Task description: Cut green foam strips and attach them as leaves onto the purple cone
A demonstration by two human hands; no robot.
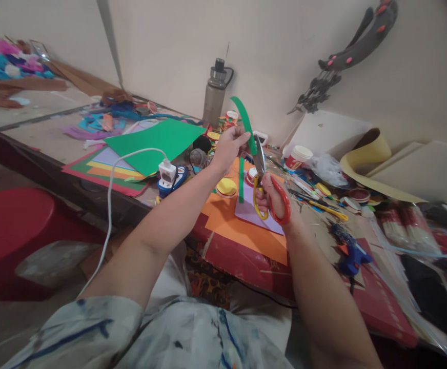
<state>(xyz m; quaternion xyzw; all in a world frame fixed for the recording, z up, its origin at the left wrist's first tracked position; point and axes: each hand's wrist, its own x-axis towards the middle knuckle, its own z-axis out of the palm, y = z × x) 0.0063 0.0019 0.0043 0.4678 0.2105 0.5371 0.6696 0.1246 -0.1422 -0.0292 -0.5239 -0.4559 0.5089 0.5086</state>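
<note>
Pinched in the fingers of my left hand is a curved green paper strip, raised above the table. My right hand grips scissors with one red and one yellow handle loop. Their blades point up and lie right beside the strip's lower end; whether they touch it I cannot tell. Below, another narrow green strip rests over a lilac sheet and an orange sheet. A yellow round lid sits left of that strip.
Green sheets and other coloured paper lie at left, near a white plug with its cable. A bottle stands by the wall. At right are a blue glue gun, a yellow cutter and a white tub.
</note>
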